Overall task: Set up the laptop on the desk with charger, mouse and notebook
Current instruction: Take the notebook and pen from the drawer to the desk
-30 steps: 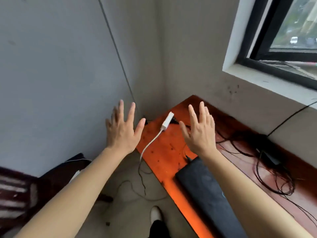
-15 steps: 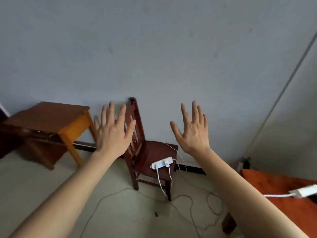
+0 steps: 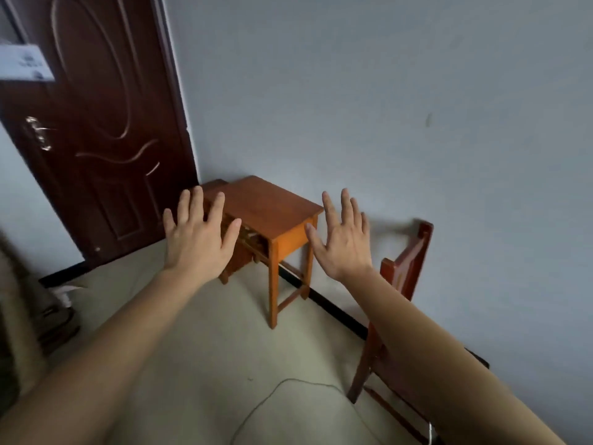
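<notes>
Left hand and right hand raised, fingers spread, holding nothing.
The 2 hover apart before a small wooden surface by the wall, between a dark door and a red-brown chair; where the laptop is cannot be told.

Single view, head-worn wide-angle, taken from the person's eye level and facing forward and down across the floor toward a grey wall. Both forearms enter from the bottom corners, with the left hand and right hand nearest the lens. The small wooden table sits farther off at centre, the dark door upper left, the chair at right.
</notes>
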